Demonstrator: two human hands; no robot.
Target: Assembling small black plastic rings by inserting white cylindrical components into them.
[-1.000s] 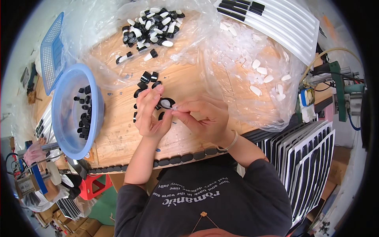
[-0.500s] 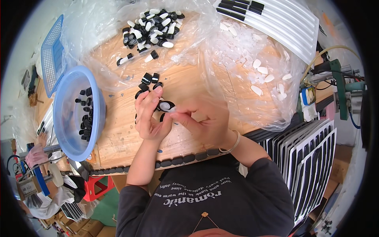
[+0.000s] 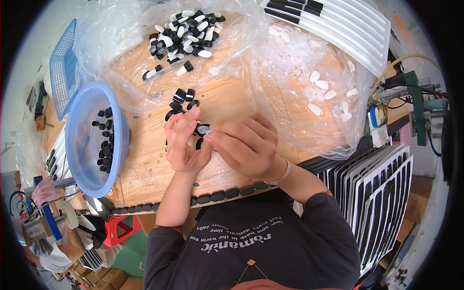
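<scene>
Left hand (image 3: 184, 147) holds a black cap (image 3: 203, 129), its pale inner face exposed; right hand (image 3: 249, 147) pinches a small translucent piece (image 3: 208, 134) at its rim. Loose black caps (image 3: 179, 95) lie beyond the left hand. Advisable: cap steady, pinch light.

Tub (image 3: 82, 140), one; within it, over ten black caps (image 3: 108, 112). Right of the tub: two hands (image 3: 183, 151), one bracelet (image 3: 281, 175), at least five black caps; farther right, at least six white ovals (image 3: 314, 109). Above and right: one heap (image 3: 187, 39), too crowded to count. Above left: one basket (image 3: 63, 63). Below: one stool (image 3: 116, 230).
</scene>
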